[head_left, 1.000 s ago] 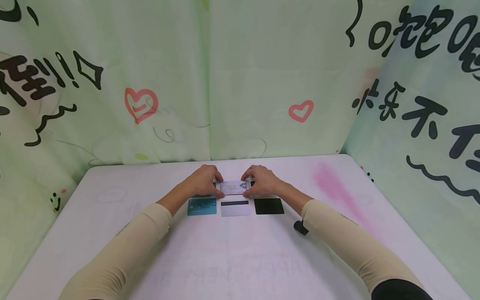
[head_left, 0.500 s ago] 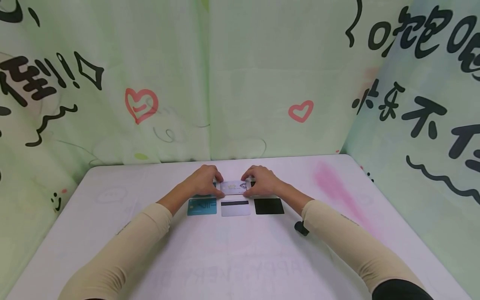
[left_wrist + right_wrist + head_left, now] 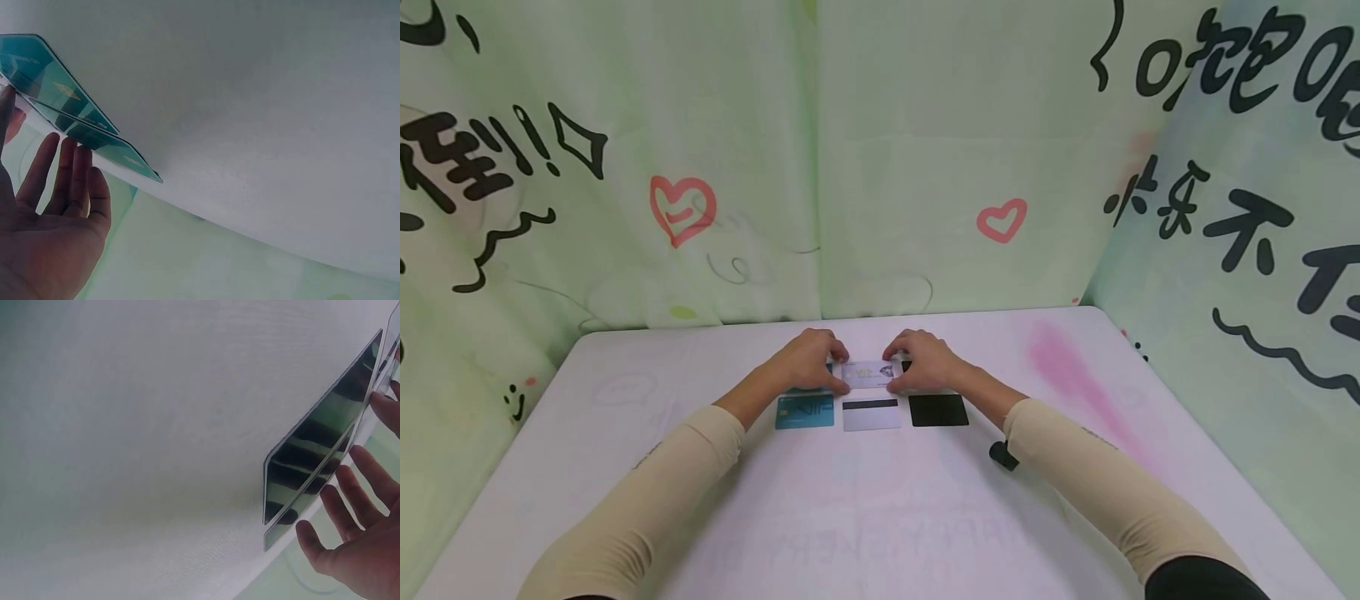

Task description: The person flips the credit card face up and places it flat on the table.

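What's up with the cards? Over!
Left hand and right hand gripping white VIP card. Card in far row's middle. Hands partly hiding far teal card.

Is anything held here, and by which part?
The white VIP card: the left hand pinches its left end, the right hand its right end. Whether it is lifted, I cannot tell.

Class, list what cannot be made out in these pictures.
Head view: far blue card, mostly behind the left hand.
Head view: far black card, mostly behind the right hand.
Head view: far middle card, its fine print too small.
Head view: dark object, partly behind right sleeve.
Right wrist view: near middle card, cut off by right edge.
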Available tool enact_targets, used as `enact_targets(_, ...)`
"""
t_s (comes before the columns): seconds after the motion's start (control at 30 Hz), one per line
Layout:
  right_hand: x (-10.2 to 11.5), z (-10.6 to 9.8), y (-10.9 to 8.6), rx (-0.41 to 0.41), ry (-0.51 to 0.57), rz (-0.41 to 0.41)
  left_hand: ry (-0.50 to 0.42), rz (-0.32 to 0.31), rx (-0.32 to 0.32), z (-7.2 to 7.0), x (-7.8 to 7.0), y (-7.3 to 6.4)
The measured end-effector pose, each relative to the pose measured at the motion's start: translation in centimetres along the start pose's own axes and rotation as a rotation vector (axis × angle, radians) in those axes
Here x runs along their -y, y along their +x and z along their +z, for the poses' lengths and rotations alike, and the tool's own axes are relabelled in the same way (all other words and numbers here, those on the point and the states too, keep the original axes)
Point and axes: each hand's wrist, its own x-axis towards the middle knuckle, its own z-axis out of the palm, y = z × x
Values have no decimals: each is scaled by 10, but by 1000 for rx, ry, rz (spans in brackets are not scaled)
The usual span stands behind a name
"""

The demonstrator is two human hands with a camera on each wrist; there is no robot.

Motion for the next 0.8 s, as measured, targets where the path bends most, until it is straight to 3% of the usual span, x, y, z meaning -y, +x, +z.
enact_targets(0.47, 0, 0, -6, -8, -4, -22, 50, 23, -13, 1, -1, -6)
enact_targets(0.63, 3, -1, -11, -26, -7, -52, 97, 46, -47, 3, 1, -13)
enact_targets(0.8, 9, -1, -16, -30, 25, -79, 84, 69, -79, 7, 1, -20)
